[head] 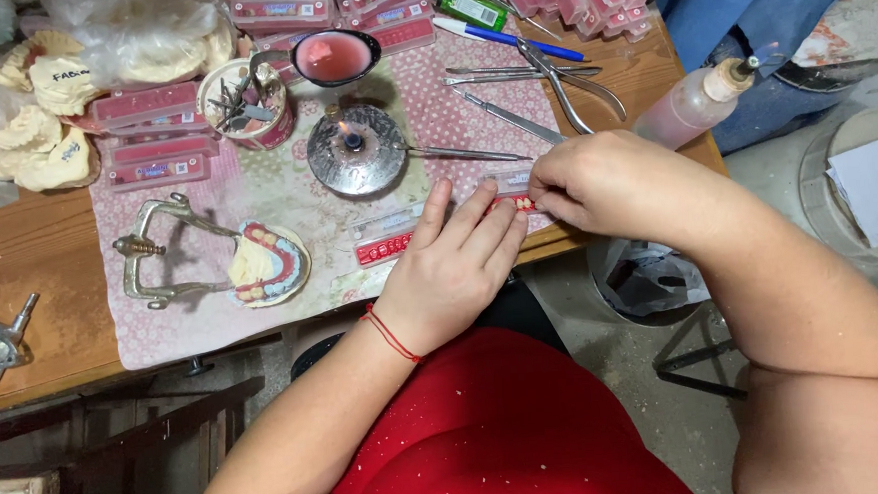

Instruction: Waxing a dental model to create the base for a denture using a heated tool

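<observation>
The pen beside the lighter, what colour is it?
Blue, white at one end: the pen, seen in the head view.

Evenly lit from above, soft and diffuse — faint shadows only under the hands and beneath the table edge. Small glare on the round metal burner [357,151] and the plastic bottle [690,107]. Sharp at centre, slightly soft toward the corners — mild wide-angle bowing at the edges.
</observation>
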